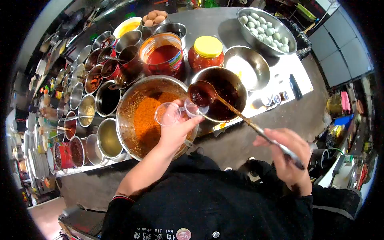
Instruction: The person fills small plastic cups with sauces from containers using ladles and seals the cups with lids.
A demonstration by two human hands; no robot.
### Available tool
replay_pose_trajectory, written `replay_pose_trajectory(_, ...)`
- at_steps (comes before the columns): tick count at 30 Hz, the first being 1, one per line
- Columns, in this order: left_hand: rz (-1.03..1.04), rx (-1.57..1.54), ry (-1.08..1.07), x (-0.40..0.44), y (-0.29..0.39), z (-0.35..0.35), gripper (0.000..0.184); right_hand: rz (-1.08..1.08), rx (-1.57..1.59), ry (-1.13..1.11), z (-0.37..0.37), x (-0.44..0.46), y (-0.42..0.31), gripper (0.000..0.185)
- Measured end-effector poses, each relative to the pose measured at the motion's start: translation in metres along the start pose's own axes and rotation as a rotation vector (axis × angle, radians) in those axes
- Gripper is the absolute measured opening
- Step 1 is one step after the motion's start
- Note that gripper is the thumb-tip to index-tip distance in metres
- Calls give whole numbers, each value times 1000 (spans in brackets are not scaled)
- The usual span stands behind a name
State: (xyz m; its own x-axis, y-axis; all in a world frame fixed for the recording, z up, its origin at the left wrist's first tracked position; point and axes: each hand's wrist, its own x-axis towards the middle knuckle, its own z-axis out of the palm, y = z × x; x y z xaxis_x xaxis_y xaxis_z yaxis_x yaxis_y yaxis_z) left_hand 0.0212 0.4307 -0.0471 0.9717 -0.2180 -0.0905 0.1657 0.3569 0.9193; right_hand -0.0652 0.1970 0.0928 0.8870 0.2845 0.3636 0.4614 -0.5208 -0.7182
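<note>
Left of centre: left hand is closed on two small clear cups, over big metal bowl of orange mix; better to hold cup rims level, with light pinch. Centre: ladle carries dark sauce above pot, just beside right cup; contact perhaps slight, view is poor. Lower right: right hand is clamped on ladle handle; slow, small wrist tilt should limit drips
</note>
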Motion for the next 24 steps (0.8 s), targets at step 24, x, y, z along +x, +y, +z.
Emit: replay_pose_trajectory(24,73,16,61,4,5,13,57,-336,-240,-81,11,-23,-1,34)
